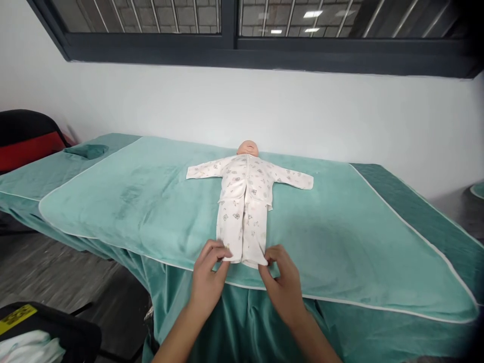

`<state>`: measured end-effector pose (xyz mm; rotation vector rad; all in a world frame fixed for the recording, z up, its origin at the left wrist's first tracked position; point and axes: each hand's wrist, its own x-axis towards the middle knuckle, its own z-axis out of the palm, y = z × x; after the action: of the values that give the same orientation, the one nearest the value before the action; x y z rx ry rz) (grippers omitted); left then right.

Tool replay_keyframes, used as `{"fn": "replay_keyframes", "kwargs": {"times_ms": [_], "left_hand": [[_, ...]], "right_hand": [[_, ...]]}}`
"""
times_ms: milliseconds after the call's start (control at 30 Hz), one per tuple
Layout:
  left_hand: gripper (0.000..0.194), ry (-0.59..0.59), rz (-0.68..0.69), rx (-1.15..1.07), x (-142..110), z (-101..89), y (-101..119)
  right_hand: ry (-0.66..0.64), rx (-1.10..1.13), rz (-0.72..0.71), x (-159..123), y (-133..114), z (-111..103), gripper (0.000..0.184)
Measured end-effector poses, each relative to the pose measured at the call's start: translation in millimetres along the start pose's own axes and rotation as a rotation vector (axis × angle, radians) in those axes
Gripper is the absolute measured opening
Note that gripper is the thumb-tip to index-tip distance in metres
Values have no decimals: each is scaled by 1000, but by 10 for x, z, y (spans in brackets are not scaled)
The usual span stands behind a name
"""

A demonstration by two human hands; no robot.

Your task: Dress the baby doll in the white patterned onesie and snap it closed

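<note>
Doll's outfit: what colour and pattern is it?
White outfit with small scattered grey-brown prints, shown best in the head view.

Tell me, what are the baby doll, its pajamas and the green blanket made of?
The baby doll looks like smooth plastic or vinyl: its head is evenly peach with a slight sheen. The pajamas, whose leg ends the left hand and right hand pinch, seem thin soft cotton: matte, creased, with small prints. The green blanket looks plush, maybe fleece: brushed marks show in its nap, and a white piped edge.
</note>
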<state>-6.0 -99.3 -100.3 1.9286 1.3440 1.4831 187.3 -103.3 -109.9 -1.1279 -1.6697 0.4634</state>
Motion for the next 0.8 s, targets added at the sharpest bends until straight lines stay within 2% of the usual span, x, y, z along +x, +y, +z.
{"fn": "replay_keyframes", "kwargs": {"times_ms": [133, 200, 233, 300, 367, 400, 433, 500, 567, 667, 800], "left_hand": [[11, -87, -147, -36, -174, -85, -131], [12, -75, -201, -92, -126, -161, -179], [14, -39, -227, -119, -44, -187, -204], [17, 73, -292, -163, 237, -181, -265], [20, 169, -379, -217, 628, -86, -349], [27, 175, -428, -260, 836, -13, -396], [35, 158, -507, -298, 1036, 67, -441], [49, 122, -647, -415, 1367, 220, -515], [53, 56, -661, -464, 1571, 325, -554], [52, -51, -581, -485, 1680, 382, -555], [54, -91, -541, -597, 1761, 418, -541]], "right_hand": [[-351, -12, 68, -70, 208, -176, 10], [-399, 45, 120, 51, 263, -310, 14], [-366, 67, 151, 167, 284, -363, 18], [-197, 78, 227, 501, 339, -392, 23], [42, 81, 341, 916, 438, -298, 29], [162, 103, 398, 1124, 502, -210, 41], [209, 125, 473, 1314, 570, -106, 54], [202, 178, 630, 1602, 693, 110, 71], [169, 201, 671, 1739, 769, 281, 77], [130, 229, 639, 1748, 799, 390, 80], [87, 268, 554, 1788, 820, 364, 79]]}}
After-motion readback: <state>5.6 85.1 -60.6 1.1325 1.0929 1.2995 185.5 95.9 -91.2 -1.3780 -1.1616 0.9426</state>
